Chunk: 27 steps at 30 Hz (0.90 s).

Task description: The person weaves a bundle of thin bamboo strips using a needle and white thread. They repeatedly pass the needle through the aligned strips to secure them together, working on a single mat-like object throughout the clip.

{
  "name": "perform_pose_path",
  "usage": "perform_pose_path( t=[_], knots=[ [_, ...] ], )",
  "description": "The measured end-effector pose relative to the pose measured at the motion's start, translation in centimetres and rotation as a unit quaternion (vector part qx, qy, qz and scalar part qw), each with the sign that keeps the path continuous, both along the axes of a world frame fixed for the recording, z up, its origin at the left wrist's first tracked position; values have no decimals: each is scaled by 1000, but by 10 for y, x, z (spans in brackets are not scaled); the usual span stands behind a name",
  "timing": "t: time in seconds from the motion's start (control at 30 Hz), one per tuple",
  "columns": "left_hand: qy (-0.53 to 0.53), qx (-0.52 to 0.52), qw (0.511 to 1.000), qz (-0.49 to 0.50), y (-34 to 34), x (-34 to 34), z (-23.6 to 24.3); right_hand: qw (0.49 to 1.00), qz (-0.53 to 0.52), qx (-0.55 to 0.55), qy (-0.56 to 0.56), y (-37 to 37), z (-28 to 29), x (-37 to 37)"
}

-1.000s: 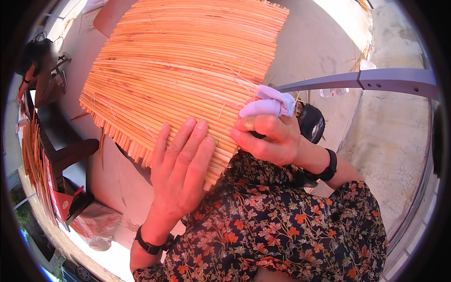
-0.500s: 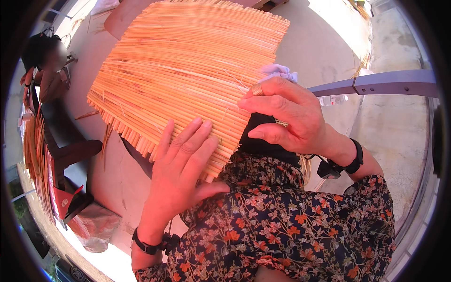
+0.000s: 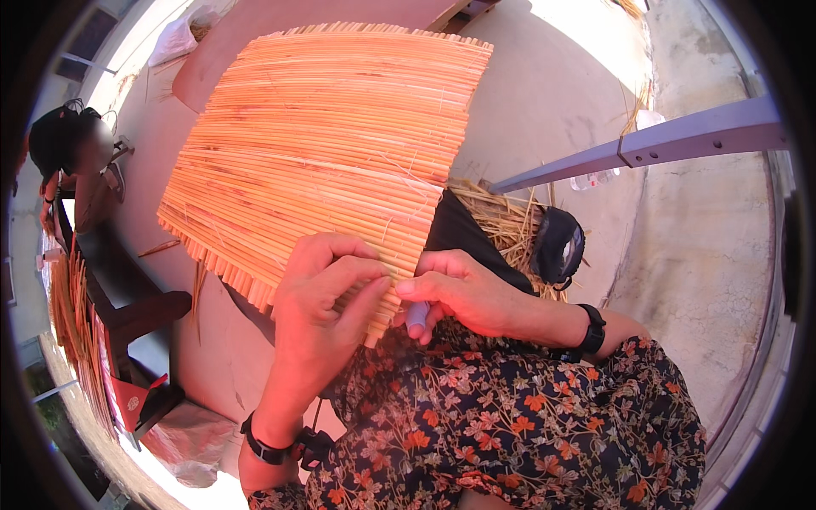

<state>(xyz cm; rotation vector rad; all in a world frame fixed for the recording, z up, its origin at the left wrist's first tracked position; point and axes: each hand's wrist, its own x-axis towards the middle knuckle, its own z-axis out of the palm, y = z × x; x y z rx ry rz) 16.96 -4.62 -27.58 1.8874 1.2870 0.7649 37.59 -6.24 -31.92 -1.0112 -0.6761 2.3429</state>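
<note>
A mat of pale stalks [image 3: 314, 144] laid side by side and joined with thin white thread stretches out in front of me, its near corner close to my lap. Above that near edge, my left hand [image 3: 327, 285] has its fingers curled toward the thumb in a pinch; what is between the fingertips is too small to make out. My right hand [image 3: 463, 293] grips the mat's near right edge, thumb on top and fingers partly beneath. A lavender wrapping [image 3: 416, 314] covers one of its fingers. Loose thread ends [image 3: 408, 174] show near the right edge.
Loose straw [image 3: 501, 225] lies at my right beside a black pouch-like thing [image 3: 558, 246]. A purple-grey metal bar [image 3: 629, 149] crosses the right side. Another person [image 3: 76, 153] is at the far left, by a dark bench [image 3: 140, 310] and a bundle of stalks [image 3: 72, 314].
My left hand has gone from lying flat on the mat to a pinch. The right hand has come down and left to the near edge. The mat appears lower in the picture.
</note>
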Motion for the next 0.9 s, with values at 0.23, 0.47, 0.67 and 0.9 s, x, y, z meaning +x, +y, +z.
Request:
perform_pose_path(
  t=[0.23,0.47,0.67,0.9],
  knots=[
    [4,20,998,-55,12,1,-2,997,-71,-7,34,3,6,-9],
    [-24,60,994,-85,20,5,-6,998,-61,2,-13,9,15,-6],
    [-319,-36,947,-7,50,-4,12,998,-47,-15,-36,8,10,-6],
    [-401,-173,899,25,53,-19,-17,954,108,126,-248,25,31,18]
  ],
)
